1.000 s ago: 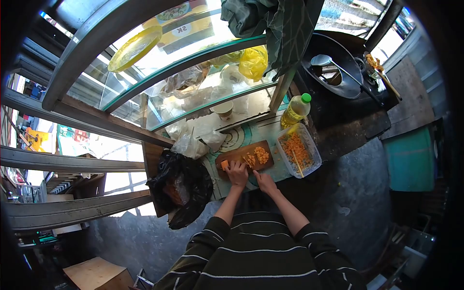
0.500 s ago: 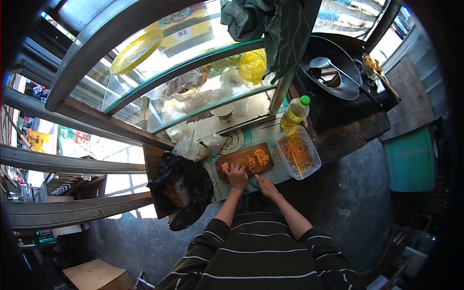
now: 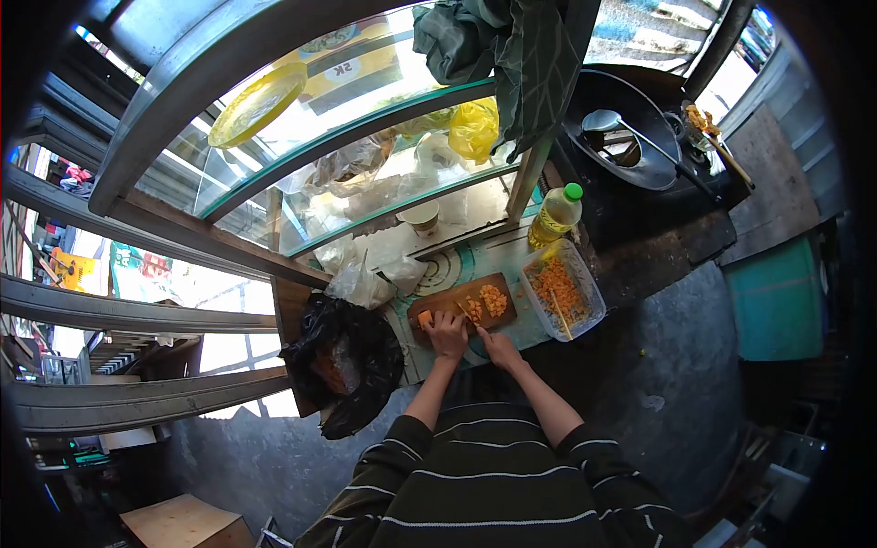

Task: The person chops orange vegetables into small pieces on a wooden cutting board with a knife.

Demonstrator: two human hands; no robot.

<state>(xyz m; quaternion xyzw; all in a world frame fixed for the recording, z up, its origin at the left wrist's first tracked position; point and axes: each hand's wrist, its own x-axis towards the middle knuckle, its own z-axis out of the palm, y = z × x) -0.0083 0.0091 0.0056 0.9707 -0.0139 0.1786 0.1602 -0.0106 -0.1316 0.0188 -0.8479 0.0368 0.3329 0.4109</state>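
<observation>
On the wooden cutting board [image 3: 445, 299], my left hand [image 3: 448, 334] is closed over an orange piece of carrot [image 3: 425, 318], which shows beside its fingertips. My right hand [image 3: 498, 349] grips a knife [image 3: 468, 315] whose thin blade lies over the board close to the left fingers; its handle is mostly hidden in the fist. Chopped carrot [image 3: 493, 300] sits in small heaps at the board's right part. To the right stands a clear plastic container [image 3: 592, 309] with orange shredded food and a light-coloured stick inside.
Behind the container stands an oil bottle [image 3: 557, 215] with a green cap. A black wok [image 3: 662, 169] with a ladle [image 3: 603, 121] is at the back right. A black plastic bag [image 3: 370, 352] lies left of the board, near white bags [image 3: 361, 285]. A glass display case [image 3: 365, 215] rises behind.
The knife blade shows more clearly beside the left fingers now, and the right hand has shifted very slightly. Both hands stay at the board; the view has tilted a little.
</observation>
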